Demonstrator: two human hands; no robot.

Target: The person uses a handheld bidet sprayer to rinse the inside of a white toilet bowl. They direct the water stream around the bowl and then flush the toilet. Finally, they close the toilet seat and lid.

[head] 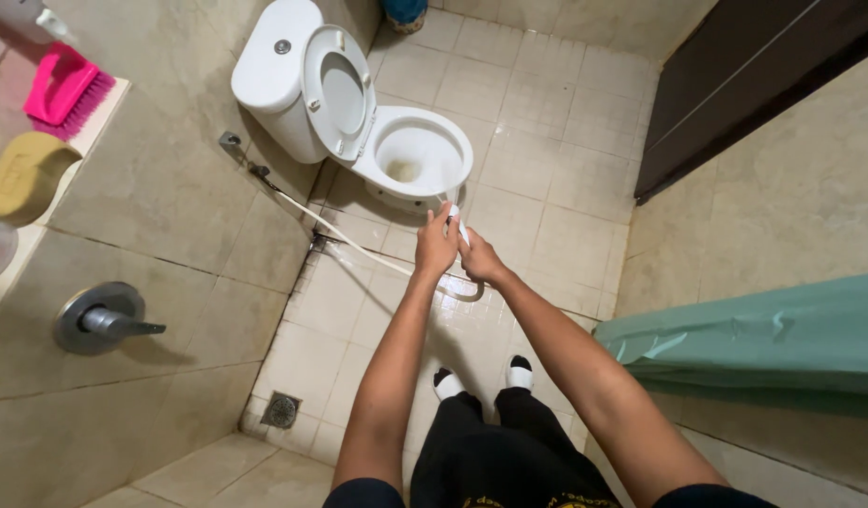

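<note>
Both hands meet in front of the toilet, gripping a white sprayer. The left hand is clenched around it from the left; the right hand closes on it from below. The sprayer points at the bowl, whose seat and lid stand up. Its white hose runs left across the tiled floor to a wall valve. A floor drain lies near the wall, and a green curtain hangs on the right.

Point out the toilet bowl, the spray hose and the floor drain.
toilet bowl (457, 149): head view, on the right rim.
spray hose (359, 248): head view, mid-length, left of the hands.
floor drain (281, 410): head view, grate centre.
</note>
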